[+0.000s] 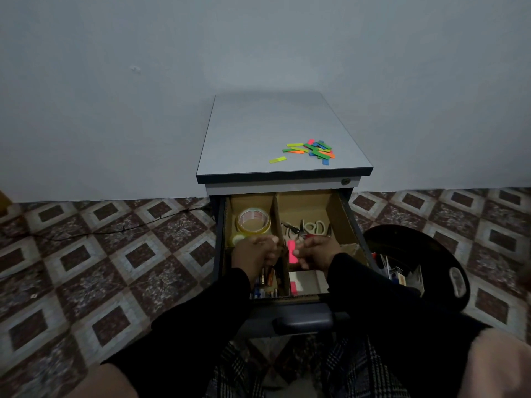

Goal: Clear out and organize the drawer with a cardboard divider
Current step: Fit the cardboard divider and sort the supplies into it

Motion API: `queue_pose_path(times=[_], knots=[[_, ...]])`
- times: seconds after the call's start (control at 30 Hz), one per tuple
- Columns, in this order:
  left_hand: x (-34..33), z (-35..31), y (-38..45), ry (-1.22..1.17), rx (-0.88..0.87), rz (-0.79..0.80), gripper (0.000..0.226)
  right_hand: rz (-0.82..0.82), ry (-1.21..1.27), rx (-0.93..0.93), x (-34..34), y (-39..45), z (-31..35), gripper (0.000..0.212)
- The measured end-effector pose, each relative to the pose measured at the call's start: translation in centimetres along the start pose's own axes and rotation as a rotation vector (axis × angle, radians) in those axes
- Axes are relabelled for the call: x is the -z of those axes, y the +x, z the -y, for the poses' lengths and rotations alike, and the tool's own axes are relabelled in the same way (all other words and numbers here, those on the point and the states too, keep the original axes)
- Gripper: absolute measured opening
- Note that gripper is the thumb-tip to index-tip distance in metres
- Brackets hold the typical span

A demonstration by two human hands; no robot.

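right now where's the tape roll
In the head view, the tape roll sits in the drawer's back-left compartment, left of the cardboard divider, just beyond the left hand.

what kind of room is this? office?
Probably a home or small office corner: a grey pedestal drawer cabinet against a bare wall, on brown patterned floor tiles, its open drawer holding a clear tape roll, scissors and a cardboard divider.
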State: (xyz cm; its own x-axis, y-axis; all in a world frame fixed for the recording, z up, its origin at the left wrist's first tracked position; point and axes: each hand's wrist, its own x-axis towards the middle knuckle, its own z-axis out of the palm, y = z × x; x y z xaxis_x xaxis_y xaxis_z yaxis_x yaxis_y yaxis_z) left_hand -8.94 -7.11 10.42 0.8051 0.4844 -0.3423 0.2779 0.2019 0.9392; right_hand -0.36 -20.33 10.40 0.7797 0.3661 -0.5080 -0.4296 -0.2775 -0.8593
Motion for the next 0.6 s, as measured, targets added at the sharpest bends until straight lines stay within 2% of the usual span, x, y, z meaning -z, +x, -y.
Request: queue_pose_path(times=[0.1,0.2,0.23,0.3,0.37,0.47,0.6], knots=[[2.8,0.5,-0.1,0.322,-0.258,-0.187,0.017,-0.015,-0.260,-0.111,0.9,0.4,-0.9,0.023],[6.3,1.7,0.0,0.704,-0.460,-0.279,0.028,-0.002,-0.476,-0.175,1.6,1.2,-2.4,0.018],[7.0,2.1,0.1,0.813,-0.476,-0.281,0.035,-0.012,-0.541,-0.170,1.5,1.0,-2.7,0.011],[8.1,3.2,0.4,0.916,-0.460,-0.274,0.045,-0.031,-0.613,-0.092,0.9,1.6,-3.2,0.031],[8.3,3.8,0.5,0.911,-0.421,-0.260,0.049,-0.065,-0.650,-0.026,0.3,1.9,-3.6,0.037],[8.2,4.1,0.8,0.914,-0.387,-0.219,0.054,-0.140,-0.787,-0.111,-0.1,2.4,-3.8,0.038],[7.9,4.1,0.9,0.993,-0.360,-0.202,0.058,-0.074,-1.011,-0.074,0.0,2.4,-3.7,0.038]])
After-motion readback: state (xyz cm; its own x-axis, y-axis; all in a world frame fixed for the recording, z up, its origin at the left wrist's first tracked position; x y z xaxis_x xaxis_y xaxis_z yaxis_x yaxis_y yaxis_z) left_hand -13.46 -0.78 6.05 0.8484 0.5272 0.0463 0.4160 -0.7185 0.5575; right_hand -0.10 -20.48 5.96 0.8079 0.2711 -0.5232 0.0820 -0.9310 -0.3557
